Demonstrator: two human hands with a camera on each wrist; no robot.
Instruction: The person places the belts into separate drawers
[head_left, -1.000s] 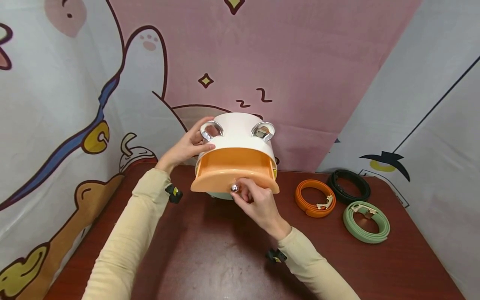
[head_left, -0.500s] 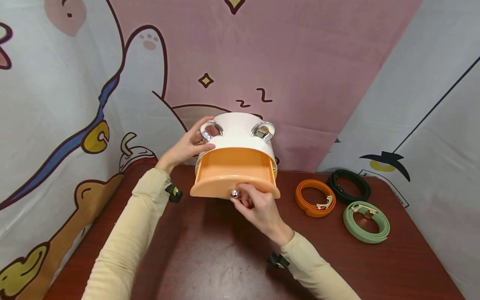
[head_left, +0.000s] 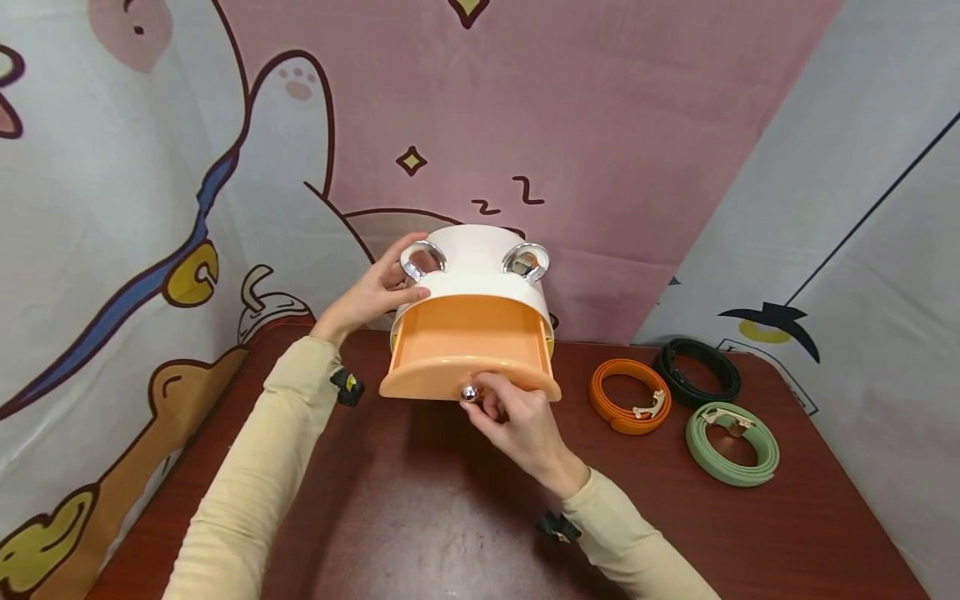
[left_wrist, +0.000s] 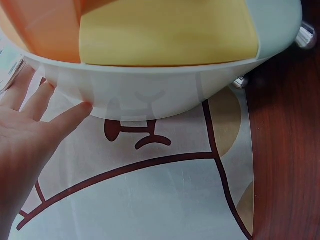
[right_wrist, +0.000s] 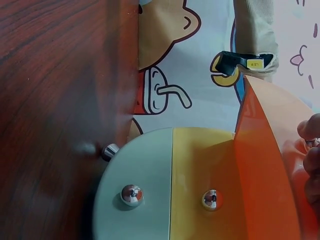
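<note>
A small white storage cabinet (head_left: 480, 254) with two silver rings on top stands near the back of the table. Its peach-orange top drawer (head_left: 423, 379) is pulled out toward me, its visible inside bare. My right hand (head_left: 521, 425) pinches the round silver knob (head_left: 469, 392) on that drawer's front. Against the cabinet's upper left side rests my left hand (head_left: 371, 293), thumb near the front rim; its fingers (left_wrist: 70, 120) lie straight along the white shell in the left wrist view. Below, the yellow drawer (right_wrist: 192, 165) and the green drawer (right_wrist: 147, 162) are closed.
To the right of the cabinet lie three coiled belts: an orange belt (head_left: 606, 392), a black belt (head_left: 727, 379) and a green belt (head_left: 705, 454). The dark red-brown table (head_left: 405, 533) meets a cartoon-printed cloth (head_left: 600, 125) behind and at the sides.
My right hand has drawn the orange drawer farther out toward me, showing more of its inside. The left hand has kept its place on the cabinet.
</note>
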